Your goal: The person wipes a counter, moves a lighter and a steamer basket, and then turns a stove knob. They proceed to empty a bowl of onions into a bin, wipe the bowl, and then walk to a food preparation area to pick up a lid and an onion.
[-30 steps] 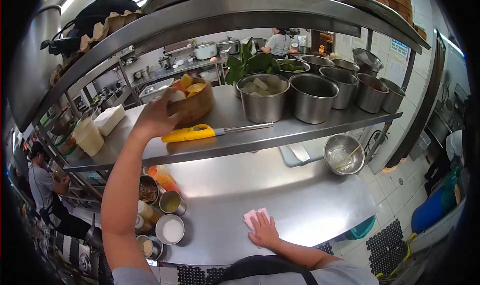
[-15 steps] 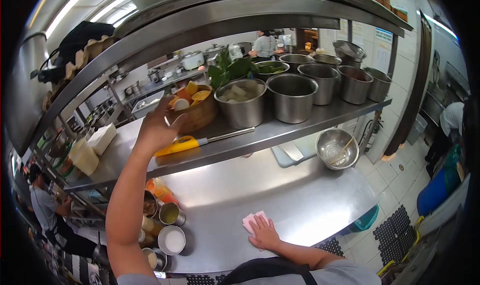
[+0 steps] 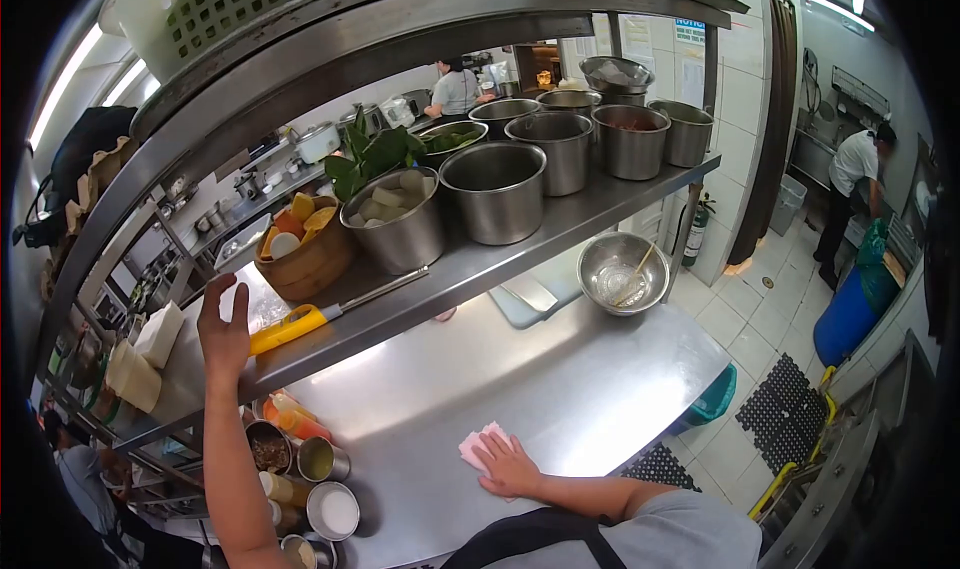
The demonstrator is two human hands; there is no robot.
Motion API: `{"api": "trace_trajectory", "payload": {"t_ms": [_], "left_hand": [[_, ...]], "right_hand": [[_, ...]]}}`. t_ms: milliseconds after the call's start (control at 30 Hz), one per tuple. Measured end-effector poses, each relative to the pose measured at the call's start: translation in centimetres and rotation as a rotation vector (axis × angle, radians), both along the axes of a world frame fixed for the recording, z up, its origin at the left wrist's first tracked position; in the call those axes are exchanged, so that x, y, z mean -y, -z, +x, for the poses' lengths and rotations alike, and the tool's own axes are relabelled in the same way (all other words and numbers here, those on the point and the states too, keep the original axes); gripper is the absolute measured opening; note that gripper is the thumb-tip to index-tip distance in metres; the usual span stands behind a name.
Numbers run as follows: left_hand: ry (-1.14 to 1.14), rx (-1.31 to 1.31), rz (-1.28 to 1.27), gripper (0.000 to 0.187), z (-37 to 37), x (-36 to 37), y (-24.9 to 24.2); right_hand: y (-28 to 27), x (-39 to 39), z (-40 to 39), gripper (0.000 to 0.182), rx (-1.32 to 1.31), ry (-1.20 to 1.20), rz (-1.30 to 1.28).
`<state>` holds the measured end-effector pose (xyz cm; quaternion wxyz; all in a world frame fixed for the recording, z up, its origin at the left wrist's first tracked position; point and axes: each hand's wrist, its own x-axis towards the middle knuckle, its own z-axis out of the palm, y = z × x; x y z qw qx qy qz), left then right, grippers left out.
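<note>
My left hand [image 3: 225, 327] is raised at the shelf's front edge with fingers apart and nothing in it, left of a yellow-handled tool [image 3: 290, 327] with a metal rod. Just behind it on the steel shelf [image 3: 385, 314] stands a wooden bowl [image 3: 312, 265] of cut orange and white pieces. My right hand [image 3: 510, 467] rests on a pink cloth [image 3: 482, 443], fingers spread, pressing it on the steel table [image 3: 430, 409]. Beside the bowl is a steel pot [image 3: 397, 237] of pale chunks, with green leaves [image 3: 370, 154] behind.
More steel pots [image 3: 497, 201] line the shelf. Below are a white board [image 3: 535, 304], a steel mixing bowl [image 3: 622, 274], sauce bottles [image 3: 298, 417] and a cup of white contents [image 3: 333, 510]. Other people [image 3: 855, 174] stand beyond the table.
My left hand has come away from the wooden bowl and is now lower, in front of the shelf's left part. The view has turned right. The right hand stays on the cloth.
</note>
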<state>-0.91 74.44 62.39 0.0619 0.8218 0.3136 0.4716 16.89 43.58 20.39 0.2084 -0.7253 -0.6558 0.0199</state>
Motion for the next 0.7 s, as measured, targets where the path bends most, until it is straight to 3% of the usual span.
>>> {"api": "trace_trajectory", "payload": {"t_ms": [67,133,200,267,333,400,467,700], "left_hand": [[-0.013,0.054,-0.050,0.033,-1.1,-1.6,1.5],[0.131,0.154,-0.126,0.027,-1.2,-1.9,1.4],[0.109,0.031,-0.104,0.025,-0.7,-0.4,1.7],[0.084,-0.181,0.019,0.039,-0.5,2.0,0.4],[0.129,-0.206,-0.001,0.048,-0.6,2.7,0.0],[0.209,-0.245,0.022,0.044,-1.0,2.4,0.1],[0.205,-0.344,-0.068,0.054,-1.3,2.5,-0.1],[0.239,-0.377,-0.143,0.060,-1.5,3.0,-0.6]], "right_hand": [[0.0,-0.2,-0.1,0.069,-0.001,0.003,0.004],[-0.1,-0.2,-0.3,0.069,0.004,-0.044,-0.008],[-0.5,-0.8,-0.3,0.070,-0.012,-0.021,-0.005],[0.2,-1.2,-0.6,0.070,-0.011,-0.113,-0.005],[-0.3,-1.4,-1.0,0.070,-0.029,-0.029,0.018],[-0.3,-1.6,-1.4,0.071,-0.027,-0.065,-0.008],[-0.2,-1.8,-1.3,0.073,-0.018,-0.063,-0.034],[0.1,-1.5,-1.5,0.072,-0.045,-0.019,-0.044]]}}
